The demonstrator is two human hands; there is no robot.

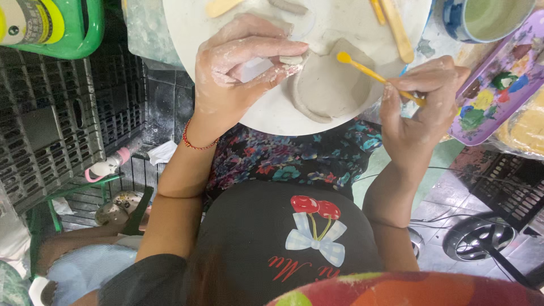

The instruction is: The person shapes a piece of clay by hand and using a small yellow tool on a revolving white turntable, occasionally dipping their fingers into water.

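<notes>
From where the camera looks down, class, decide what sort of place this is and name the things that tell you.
Probably a pottery or craft workshop. A grey clay piece lies on a round white board, the right hand holds a yellow modelling tool, and a purple paint palette sits to one side.

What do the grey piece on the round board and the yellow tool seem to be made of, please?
The grey piece looks like soft, unfired clay: matte, with smeared, uneven edges, and the same pale residue coats the left hand. The yellow tool in the right hand appears to be smooth plastic, though painted wood is possible.
</notes>
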